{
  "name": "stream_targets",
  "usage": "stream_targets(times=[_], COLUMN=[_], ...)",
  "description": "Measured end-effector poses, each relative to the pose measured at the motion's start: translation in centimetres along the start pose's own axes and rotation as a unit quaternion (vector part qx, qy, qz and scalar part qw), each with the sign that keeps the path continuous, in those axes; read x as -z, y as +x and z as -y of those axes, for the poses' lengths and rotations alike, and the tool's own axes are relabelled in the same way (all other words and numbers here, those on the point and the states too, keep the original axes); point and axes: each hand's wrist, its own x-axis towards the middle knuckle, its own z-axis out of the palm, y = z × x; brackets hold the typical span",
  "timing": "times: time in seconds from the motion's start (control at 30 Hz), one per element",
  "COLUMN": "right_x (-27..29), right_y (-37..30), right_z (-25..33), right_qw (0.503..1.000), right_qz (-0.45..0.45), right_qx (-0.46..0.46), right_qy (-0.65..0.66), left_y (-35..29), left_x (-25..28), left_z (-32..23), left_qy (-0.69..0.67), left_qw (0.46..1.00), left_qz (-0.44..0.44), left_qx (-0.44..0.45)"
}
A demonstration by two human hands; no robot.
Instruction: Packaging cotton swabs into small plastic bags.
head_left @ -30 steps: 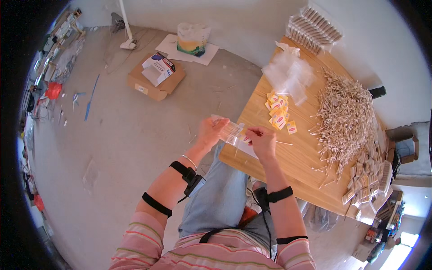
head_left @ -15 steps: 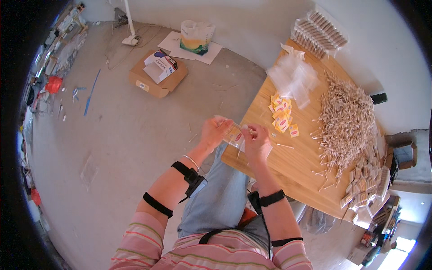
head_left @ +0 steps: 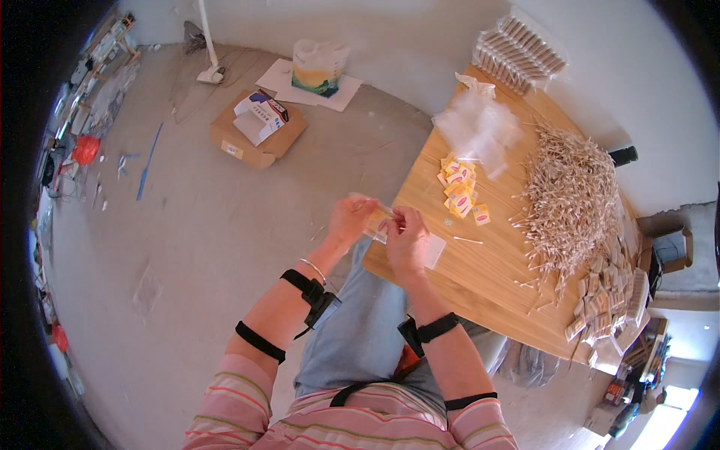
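Near the table's front left corner, my left hand [head_left: 352,219] is closed on a small clear plastic bag [head_left: 377,225] with a yellow and white card in it. My right hand [head_left: 407,241] pinches the bag's right edge; its fingertips partly hide that edge. Just right of this hand a pale, flat slip [head_left: 434,251] lies on the wood. Yellow cards [head_left: 460,187] lie in a loose pile farther back, with a single cotton swab [head_left: 469,241] in front of them.
The wooden table [head_left: 480,281] bears a big heap of cotton swabs [head_left: 566,202], clear bags [head_left: 480,127], packed swab bundles [head_left: 517,54] at the back and more packs [head_left: 604,296] at the right. An open cardboard box [head_left: 251,150] and a printed bag [head_left: 319,69] stand on the floor.
My right hand has moved slightly left, closer to my left hand, and more of the pale slip shows. The whole view has shifted a little. Both hands stay at the bag.
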Motion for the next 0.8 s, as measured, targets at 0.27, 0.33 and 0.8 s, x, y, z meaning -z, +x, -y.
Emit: stream_targets(times=[0.27, 0.33, 0.8], right_x=[1.0, 3.0, 14.1], right_y=[-0.2, -0.2, -3.6], right_z=[0.7, -0.9, -11.2], right_qw=[0.990, 0.989, 0.959], right_qz=[-0.005, -0.063, -0.090], right_qx=[0.094, 0.086, 0.110], right_qy=[-0.101, -0.105, -0.246], left_y=[0.2, 0.7, -3.4], left_x=[0.3, 0.5, -0.5], left_z=[-0.3, 0.3, -4.9], left_qy=[-0.041, -0.039, 0.200], left_qw=[0.998, 0.997, 0.919], left_qz=[0.022, 0.030, -0.172], left_qx=[0.039, 0.052, -0.292])
